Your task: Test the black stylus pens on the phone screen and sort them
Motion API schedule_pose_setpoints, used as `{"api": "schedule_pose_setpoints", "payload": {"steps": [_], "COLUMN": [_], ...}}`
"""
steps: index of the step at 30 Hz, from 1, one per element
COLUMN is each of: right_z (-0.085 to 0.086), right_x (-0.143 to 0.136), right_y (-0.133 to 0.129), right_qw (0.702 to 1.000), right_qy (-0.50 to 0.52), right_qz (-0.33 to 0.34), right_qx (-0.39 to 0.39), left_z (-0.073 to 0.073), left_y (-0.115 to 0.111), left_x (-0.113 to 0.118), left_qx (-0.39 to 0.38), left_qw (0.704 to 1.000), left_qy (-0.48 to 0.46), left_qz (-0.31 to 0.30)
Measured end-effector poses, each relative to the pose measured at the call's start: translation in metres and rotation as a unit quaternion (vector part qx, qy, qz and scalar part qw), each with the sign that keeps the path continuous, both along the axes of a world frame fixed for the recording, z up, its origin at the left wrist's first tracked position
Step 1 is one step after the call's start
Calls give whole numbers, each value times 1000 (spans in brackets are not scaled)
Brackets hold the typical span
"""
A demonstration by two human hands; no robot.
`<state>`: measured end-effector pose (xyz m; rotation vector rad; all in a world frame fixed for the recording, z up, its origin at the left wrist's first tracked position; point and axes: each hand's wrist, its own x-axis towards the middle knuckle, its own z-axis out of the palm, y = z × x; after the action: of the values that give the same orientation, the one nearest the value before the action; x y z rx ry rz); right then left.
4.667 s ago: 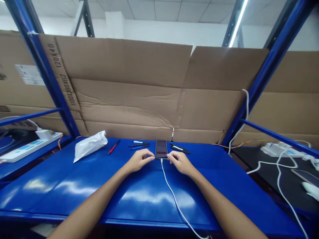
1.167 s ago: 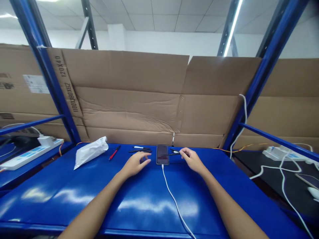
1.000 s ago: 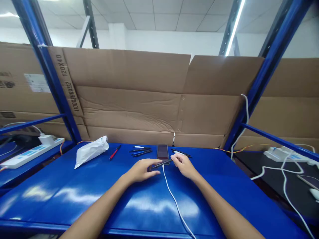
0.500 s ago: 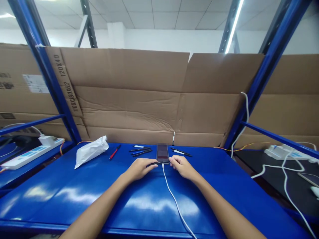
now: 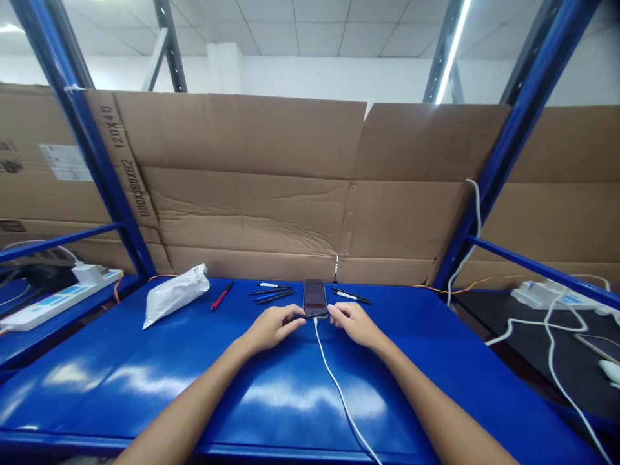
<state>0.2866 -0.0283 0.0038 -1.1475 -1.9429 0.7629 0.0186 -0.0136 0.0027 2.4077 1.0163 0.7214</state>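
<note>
A thin black pen [image 5: 317, 315] lies crosswise in front of a dark smartphone [image 5: 315, 292], which rests on the blue table. My left hand [image 5: 272, 328] is closed, thumb and forefinger pinching the pen's left part. At the pen's right end, the fingers of my right hand [image 5: 352, 322] are pinched together; how much of the pen they cover is hidden. A white cable [image 5: 334, 381] runs from the phone's near end toward the table's front edge.
Several dark pens [image 5: 272, 295] lie left of the phone, and more pens [image 5: 352, 296] lie to its right. Farther left are a red pen [image 5: 221, 296] and a white plastic pouch [image 5: 175, 295]. Power strips [image 5: 58, 300] and blue rack posts [image 5: 128, 226] flank the table; cardboard [image 5: 256, 213] stands behind.
Less of the pen shows past my left fingers, which have curled slightly around it. Both hands stay in nearly the same place. The whole view has shifted very slightly.
</note>
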Motion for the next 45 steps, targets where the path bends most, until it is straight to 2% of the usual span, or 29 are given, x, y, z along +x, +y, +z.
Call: {"api": "schedule_pose_setpoints", "payload": {"steps": [3, 7, 14, 23, 32, 38, 45], "right_z": [1, 2, -1, -3, 0, 0, -3], "right_x": [1, 0, -3, -4, -3, -3, -1], "right_y": [0, -3, -6, -5, -7, -6, -4], "right_qw": [1000, 999, 998, 998, 997, 995, 998], "right_qy": [7, -8, -41, -20, -41, -11, -5], "right_qz": [21, 13, 42, 31, 36, 24, 3], "right_qx": [17, 29, -19, 54, 60, 93, 68], "left_z": [2, 5, 3, 2, 5, 4, 5], "left_y": [0, 0, -2, 3, -3, 1, 2], "left_x": [-1, -3, 1, -1, 2, 1, -3], "left_qx": [-1, -8, -13, 15, -10, 14, 18], "left_qw": [1000, 1000, 999, 999, 999, 1000, 1000], "left_qy": [2, 13, -17, 32, -13, -1, -7], "left_qz": [-3, 1, -30, -13, -39, -15, 8]}}
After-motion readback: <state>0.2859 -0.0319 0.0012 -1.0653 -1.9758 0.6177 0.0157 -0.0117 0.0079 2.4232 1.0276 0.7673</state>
